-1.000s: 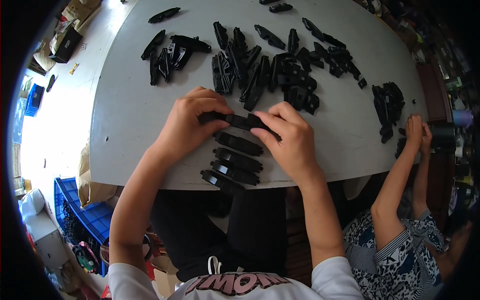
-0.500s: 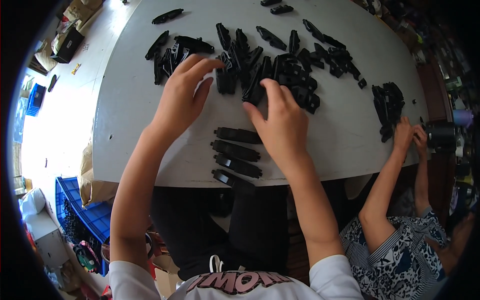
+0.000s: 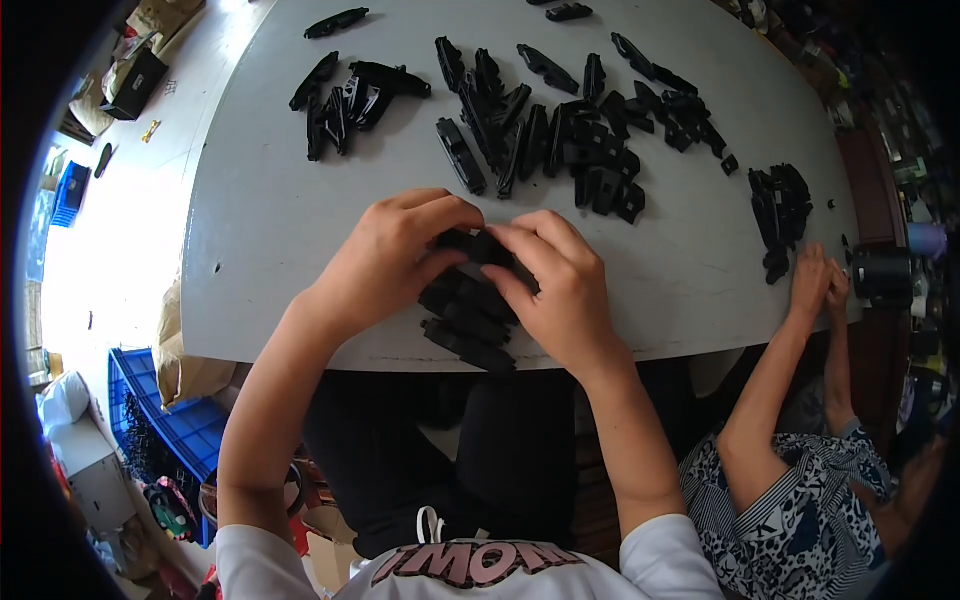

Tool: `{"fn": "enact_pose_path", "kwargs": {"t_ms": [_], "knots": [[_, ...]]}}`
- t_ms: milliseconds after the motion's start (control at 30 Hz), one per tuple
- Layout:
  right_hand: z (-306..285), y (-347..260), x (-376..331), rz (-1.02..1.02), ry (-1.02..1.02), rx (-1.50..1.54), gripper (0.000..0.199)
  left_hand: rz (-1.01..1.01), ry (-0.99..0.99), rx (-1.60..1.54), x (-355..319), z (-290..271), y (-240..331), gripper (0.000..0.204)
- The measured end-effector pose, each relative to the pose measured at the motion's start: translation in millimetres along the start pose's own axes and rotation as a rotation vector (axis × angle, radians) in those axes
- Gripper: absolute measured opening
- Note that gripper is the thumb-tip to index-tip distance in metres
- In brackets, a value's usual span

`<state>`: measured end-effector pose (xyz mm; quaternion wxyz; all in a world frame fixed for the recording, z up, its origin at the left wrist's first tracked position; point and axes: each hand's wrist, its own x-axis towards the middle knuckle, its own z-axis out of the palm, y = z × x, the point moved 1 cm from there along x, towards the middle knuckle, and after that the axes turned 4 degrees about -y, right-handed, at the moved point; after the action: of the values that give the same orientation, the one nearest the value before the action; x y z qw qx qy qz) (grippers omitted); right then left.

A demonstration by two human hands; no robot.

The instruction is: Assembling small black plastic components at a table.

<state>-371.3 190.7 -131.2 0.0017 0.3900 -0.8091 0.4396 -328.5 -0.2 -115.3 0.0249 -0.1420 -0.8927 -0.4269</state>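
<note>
Between my hands, just beyond a short row of parts near the table's front edge, is a black plastic part (image 3: 487, 252). My left hand (image 3: 385, 255) pinches its left side with fingers and thumb. My right hand (image 3: 565, 290) grips the other side, and much of the part is hidden by my fingers. Nearer to me, the row of long black plastic parts (image 3: 467, 346) lies side by side, partly covered by my hands. Past my fingertips spreads a loose heap of similar black parts (image 3: 600, 165), with a single long one (image 3: 460, 156) closest to my left hand.
A smaller cluster of black parts (image 3: 350, 105) lies at the far left of the grey table (image 3: 260, 220). At the right, a co-worker's hands (image 3: 815, 280) are beside another black pile (image 3: 780, 210). Blue crates (image 3: 170, 420) and a brown paper bag (image 3: 190, 360) stand left of the table.
Both hands have moved from the heap toward me and closed together on a black part. The heap's near edge has thinned out. The co-worker's hands stay about where they were.
</note>
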Motion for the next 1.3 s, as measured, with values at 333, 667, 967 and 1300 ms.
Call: {"fn": "enact_pose_path", "kwargs": {"t_ms": [333, 667, 967, 1300], "knots": [[-30.4, -0.2, 11.8, -0.097, -0.256, -0.084, 0.026, -0.109, 0.026, -0.178, -3.5, -2.1, -13.7, 0.022], [-21.7, 12.5, 10.6, 0.153, 0.138, -0.215, 0.023, 0.003, -0.038, -0.061, 2.1, -8.6, -6.2, 0.028], [-20.7, 26.1, 9.5, 0.121, 0.186, -0.44, 0.03, 0.108, 0.226, 0.359, 22.3, -6.3, -16.9, 0.028], [-18.0, 10.3, 2.1, 0.088, 0.043, 0.139, 0.026, 0.023, 0.092, -0.02, 13.3, 12.0, -7.0, 0.024]]}}
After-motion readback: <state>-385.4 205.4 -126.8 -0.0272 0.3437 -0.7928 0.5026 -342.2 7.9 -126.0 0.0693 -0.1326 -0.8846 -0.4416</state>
